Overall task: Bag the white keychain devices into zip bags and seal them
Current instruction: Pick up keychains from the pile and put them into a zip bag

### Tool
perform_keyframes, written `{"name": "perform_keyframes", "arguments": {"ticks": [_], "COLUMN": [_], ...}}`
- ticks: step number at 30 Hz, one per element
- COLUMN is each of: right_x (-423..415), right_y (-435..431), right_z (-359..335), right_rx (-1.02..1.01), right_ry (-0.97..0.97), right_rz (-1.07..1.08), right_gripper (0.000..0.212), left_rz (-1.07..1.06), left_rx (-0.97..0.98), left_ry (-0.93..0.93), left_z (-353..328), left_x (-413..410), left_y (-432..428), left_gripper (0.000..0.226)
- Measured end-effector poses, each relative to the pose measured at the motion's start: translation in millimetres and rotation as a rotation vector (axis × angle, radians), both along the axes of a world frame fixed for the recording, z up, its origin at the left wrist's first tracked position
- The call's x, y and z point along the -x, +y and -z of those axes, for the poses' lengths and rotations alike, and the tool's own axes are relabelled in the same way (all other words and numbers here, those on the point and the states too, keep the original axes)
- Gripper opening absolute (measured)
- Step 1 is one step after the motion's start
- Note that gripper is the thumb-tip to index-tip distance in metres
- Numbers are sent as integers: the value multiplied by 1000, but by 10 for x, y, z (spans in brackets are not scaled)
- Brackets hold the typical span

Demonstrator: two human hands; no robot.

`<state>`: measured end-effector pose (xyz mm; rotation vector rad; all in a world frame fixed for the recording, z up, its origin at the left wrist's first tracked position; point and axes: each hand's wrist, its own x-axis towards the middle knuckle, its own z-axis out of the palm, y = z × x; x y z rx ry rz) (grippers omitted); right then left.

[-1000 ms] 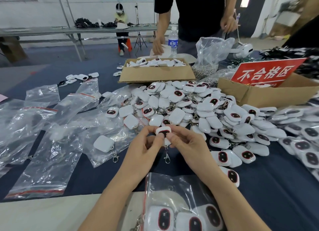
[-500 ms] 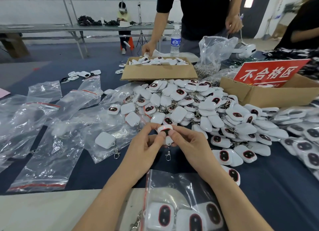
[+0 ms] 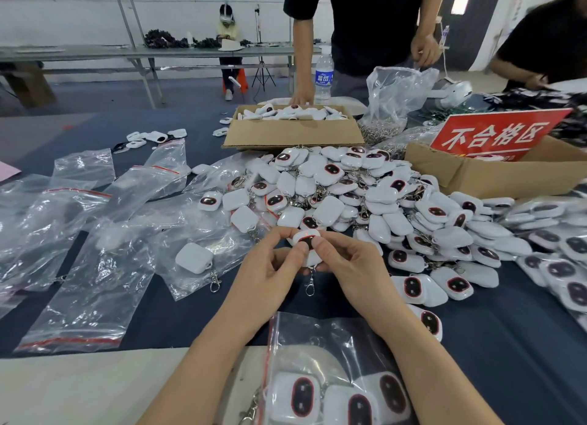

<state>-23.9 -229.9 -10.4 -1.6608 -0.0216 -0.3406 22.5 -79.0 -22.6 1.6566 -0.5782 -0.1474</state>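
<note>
Blue table [image 3: 495, 345], loose bags [image 3: 95, 265], keychain device [image 3: 306, 237] pinched

Your one head-worn wide-angle camera faces forward and down, close over your left hand [image 3: 270, 273] and right hand [image 3: 352, 272] at 6 o'clock, above the dark blue cloth table [image 3: 508, 345].

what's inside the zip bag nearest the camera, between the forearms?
At least three white keychain devices, face up, show in the zip bag, with a metal clip at its left edge. The frame cuts off its bottom and the right forearm covers one side.
</note>
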Motion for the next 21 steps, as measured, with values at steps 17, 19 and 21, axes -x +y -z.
{"name": "perform_keyframes", "arguments": {"ticks": [17, 19, 21], "right_x": [-88, -91, -95], "right_y": [-47, -44, -50], "right_z": [145, 148, 155], "right_rx": [-35, -41, -48], "right_ry": [75, 80, 82], "right_rz": [7, 5, 6], "right_gripper": [27, 28, 26], "left_rz": [31, 31, 22], "left_rx": [-31, -25, -27], "left_ry": [-70, -74, -76], "left_z": [74, 83, 102], "left_x": [-54, -59, -67], "left_y": [6, 5, 0], "left_gripper": [21, 21, 22]}}
